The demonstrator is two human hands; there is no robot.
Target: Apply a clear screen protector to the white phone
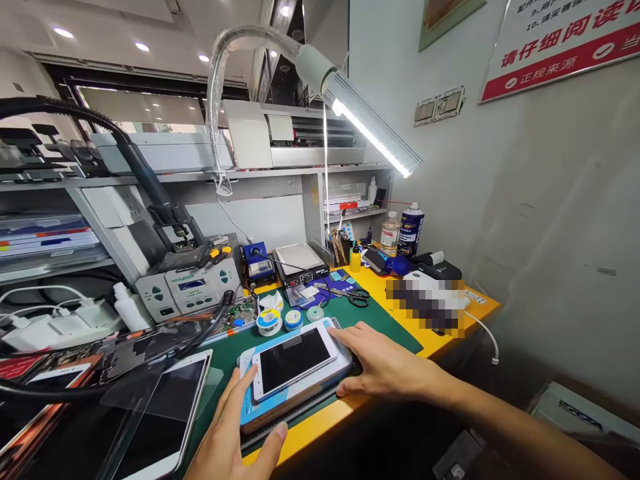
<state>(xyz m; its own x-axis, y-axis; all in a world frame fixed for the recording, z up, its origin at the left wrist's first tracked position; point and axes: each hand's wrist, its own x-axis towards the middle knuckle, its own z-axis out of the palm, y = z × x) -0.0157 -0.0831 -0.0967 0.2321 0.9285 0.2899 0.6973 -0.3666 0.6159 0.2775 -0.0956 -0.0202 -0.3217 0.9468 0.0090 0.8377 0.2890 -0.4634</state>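
Lower centre of the frame: left hand (233,433) lies flat, fingers spread, against the white phone (295,360) on its blue pad (250,410); right hand (385,367) presses open-palmed, gripping nothing; phone looks intact, unopened

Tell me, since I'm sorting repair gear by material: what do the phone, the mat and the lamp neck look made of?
Phone: glossy black glass front in a white frame, likely plastic; it reflects light. The left hand and right hand flank it.
Mat: matte green, probably rubber or vinyl; no shine.
Lamp neck: ribbed silvery metal, bent in a curve.
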